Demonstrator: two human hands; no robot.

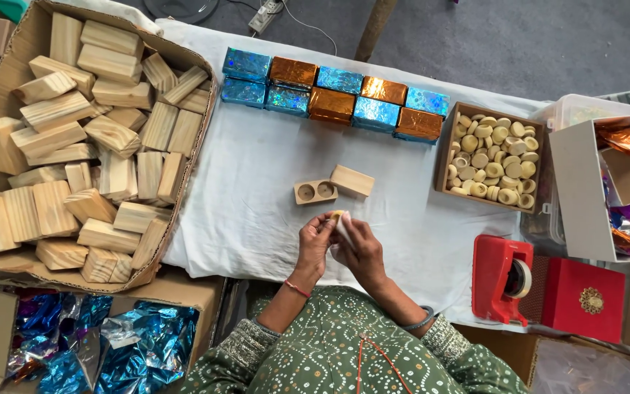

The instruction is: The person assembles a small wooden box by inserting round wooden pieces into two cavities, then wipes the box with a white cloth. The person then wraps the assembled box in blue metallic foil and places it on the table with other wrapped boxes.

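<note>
My left hand [316,244] and my right hand [359,252] meet over the near edge of the white cloth [257,190]. Together they pinch a small round yellowish piece [337,216] with a bit of white material around it. Just beyond them lie a wooden block with two round holes [315,192] and a plain wooden block [352,180], touching at a corner. Further back, a double row of foil-wrapped blocks [333,97] in blue and orange runs across the cloth.
A big cardboard box of plain wooden blocks [82,138] fills the left. To the right are a box of round yellowish pieces [491,155], a red tape dispenser [503,277], a red box [582,298] and a white box of foil sheets [625,186]. Blue foil [111,343] lies lower left.
</note>
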